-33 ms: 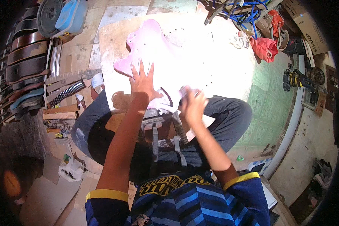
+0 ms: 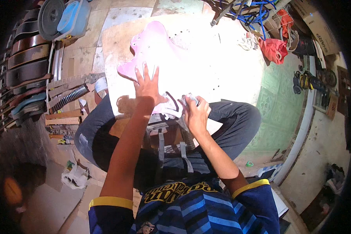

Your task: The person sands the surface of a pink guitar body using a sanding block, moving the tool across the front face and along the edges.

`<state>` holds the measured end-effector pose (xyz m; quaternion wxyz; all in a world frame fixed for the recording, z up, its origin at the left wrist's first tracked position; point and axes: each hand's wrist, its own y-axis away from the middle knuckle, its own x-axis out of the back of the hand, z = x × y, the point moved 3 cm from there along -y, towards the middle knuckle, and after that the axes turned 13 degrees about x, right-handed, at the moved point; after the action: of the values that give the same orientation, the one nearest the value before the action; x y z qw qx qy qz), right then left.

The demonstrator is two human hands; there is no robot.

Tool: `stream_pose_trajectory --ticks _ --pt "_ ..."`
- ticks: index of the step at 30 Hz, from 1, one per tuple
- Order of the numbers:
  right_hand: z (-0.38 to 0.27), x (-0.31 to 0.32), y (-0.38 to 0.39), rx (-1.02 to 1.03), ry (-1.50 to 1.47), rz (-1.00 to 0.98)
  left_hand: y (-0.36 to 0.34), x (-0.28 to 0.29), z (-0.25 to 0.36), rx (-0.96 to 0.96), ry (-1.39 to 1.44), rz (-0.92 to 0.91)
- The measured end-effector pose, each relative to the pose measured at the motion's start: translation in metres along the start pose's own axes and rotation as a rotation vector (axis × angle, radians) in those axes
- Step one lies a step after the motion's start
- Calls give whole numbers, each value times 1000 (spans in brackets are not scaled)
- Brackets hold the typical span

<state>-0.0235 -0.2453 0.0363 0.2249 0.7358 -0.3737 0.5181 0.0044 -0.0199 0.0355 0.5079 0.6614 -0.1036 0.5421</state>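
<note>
A pink solid guitar body (image 2: 152, 39) lies flat on a pale board (image 2: 238, 74) over my crossed legs. Glare washes out much of its right side. My left hand (image 2: 147, 87) rests palm down on the body, fingers spread, holding nothing. My right hand (image 2: 198, 117) is closed around a small grey-white block (image 2: 191, 99), whose exact kind I cannot make out. It is at the near right edge of the body, beside a dark curved edge or slot (image 2: 171, 100). Bright light hides whether the block touches the body.
Several guitar bodies stand in a rack (image 2: 29, 54) at the far left, with guitar necks (image 2: 68, 83) beside it. A blue plastic container (image 2: 74, 17) is at the back left. Blue cables (image 2: 257, 17) and a red bag (image 2: 273, 50) lie at the back right. A white plastic bag (image 2: 75, 175) sits on the left floor.
My right hand, blurred by motion before, shows more sharply now and has shifted slightly nearer to me with the block. My left hand and the guitar body stay in place.
</note>
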Motion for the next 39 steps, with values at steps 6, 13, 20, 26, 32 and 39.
stream_pose_trajectory --ticks 6,13,20,26,32,39 --pt "115 34 -98 -326 -22 176 -4 -8 -2 -74 -7 -15" --pt "199 87 -88 -363 -205 401 -16 -37 15 78 97 270" --pt "190 95 -77 -484 -675 663 48 -90 201 -606 52 182" --pt "188 84 -85 -396 -708 643 -15 -53 130 -481 34 260" --pt "175 65 -98 -478 -946 551 -98 20 -56 192 127 481" --pt "158 40 -109 -476 -1103 382 -75 -15 -45 315 96 590"
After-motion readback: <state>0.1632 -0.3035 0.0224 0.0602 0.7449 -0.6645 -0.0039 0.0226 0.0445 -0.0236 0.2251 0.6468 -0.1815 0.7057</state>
